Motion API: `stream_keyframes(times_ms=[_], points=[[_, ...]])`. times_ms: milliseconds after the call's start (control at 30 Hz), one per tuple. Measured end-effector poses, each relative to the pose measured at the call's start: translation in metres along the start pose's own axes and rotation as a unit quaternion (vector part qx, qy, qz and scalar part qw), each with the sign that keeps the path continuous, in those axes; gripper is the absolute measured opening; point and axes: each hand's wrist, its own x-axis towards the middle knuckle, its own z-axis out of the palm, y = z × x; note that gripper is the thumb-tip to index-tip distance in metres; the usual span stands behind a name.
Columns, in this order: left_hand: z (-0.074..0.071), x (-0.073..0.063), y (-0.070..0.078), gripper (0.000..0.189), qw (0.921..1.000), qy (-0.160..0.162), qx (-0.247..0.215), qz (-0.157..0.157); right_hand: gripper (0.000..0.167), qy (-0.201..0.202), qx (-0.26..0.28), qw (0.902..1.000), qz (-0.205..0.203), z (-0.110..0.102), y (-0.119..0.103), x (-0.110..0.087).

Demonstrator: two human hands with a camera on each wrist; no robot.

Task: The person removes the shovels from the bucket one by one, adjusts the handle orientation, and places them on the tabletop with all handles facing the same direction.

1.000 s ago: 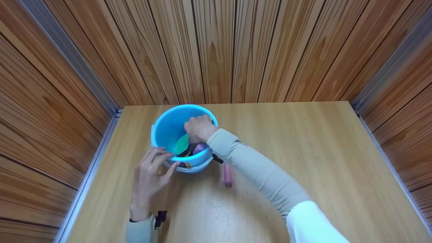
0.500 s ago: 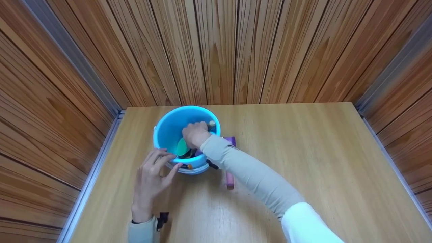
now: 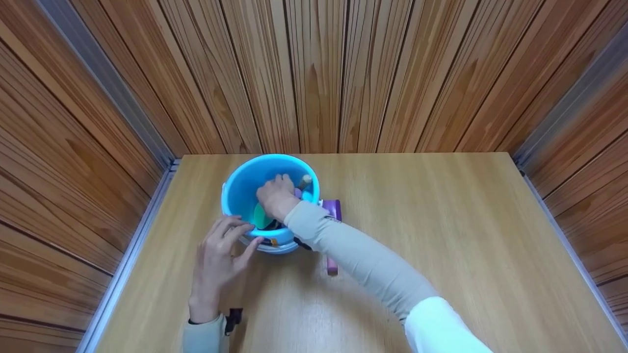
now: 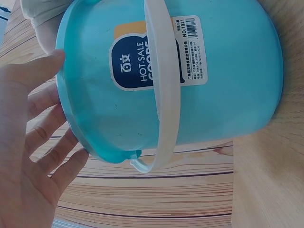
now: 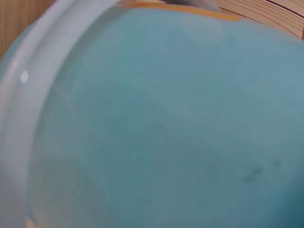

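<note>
A light-blue bucket point(image 3: 240, 189) with a white handle point(image 4: 166, 80) stands upright on the table. My right hand point(image 3: 277, 195) reaches down inside it, fingers pointing into the contents and fingertips hidden. Around that hand lie a green rounded piece point(image 3: 261, 215), a beige-tipped item point(image 3: 305, 181) and some purple and dark bits, partly covered. With extended fingers, my left hand point(image 3: 221, 255) touches the near-left rim; the left wrist view shows its fingertips along the rim's edge. The right wrist view is filled by the bucket's outer wall point(image 5: 166, 118), so the right hand is not seen there.
Right of the bucket, a purple object point(image 3: 332, 208) lies on the wooden table point(image 3: 431, 220); a pinkish-purple bar end point(image 3: 332, 267) shows below the sleeve, which hides what lies between. Wood-panelled walls point(image 3: 324, 73) enclose the table at the back and sides.
My right hand has shifted left inside the bucket, uncovering the beige-tipped item and the purple object beside the bucket. The left hand stays at the rim.
</note>
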Motion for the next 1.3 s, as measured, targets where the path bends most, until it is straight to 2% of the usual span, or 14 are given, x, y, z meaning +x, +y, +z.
stream_keyframes(times_ms=[300,567,733,900,1033,1133,1200,1300], points=[[0.0,0.001,0.0,0.032,1.0,-0.005,0.004,0.003,0.034,0.023,-0.043,0.9988,-0.007,-0.009,0.005,-0.006],[-0.001,0.002,0.001,0.031,1.0,-0.008,0.0,0.004,0.047,0.018,-0.014,0.9997,0.004,-0.026,0.013,-0.018],[-0.001,0.001,0.001,0.03,0.9999,-0.009,-0.003,-0.005,0.04,0.034,-0.025,0.9991,0.009,-0.035,0.017,-0.024],[-0.001,0.0,0.002,0.029,0.9999,-0.007,-0.009,-0.01,0.028,0.055,-0.006,0.9984,0.013,-0.046,0.025,-0.033],[-0.001,0.001,0.002,0.029,0.9999,-0.002,-0.008,-0.007,0.022,0.049,0.029,0.9984,0.0,-0.054,0.038,-0.041],[0.0,0.001,0.001,0.029,0.9999,-0.005,-0.009,-0.005,0.033,0.048,0.076,0.9959,-0.012,-0.058,0.05,-0.047],[0.0,0.001,0.001,0.029,0.9999,-0.007,-0.007,-0.006,0.044,0.048,0.114,0.9921,-0.021,-0.06,0.058,-0.051],[-0.002,-0.001,0.001,0.03,0.9999,-0.007,-0.003,-0.011,0.035,0.043,0.173,0.9831,-0.041,-0.062,0.068,-0.056]])
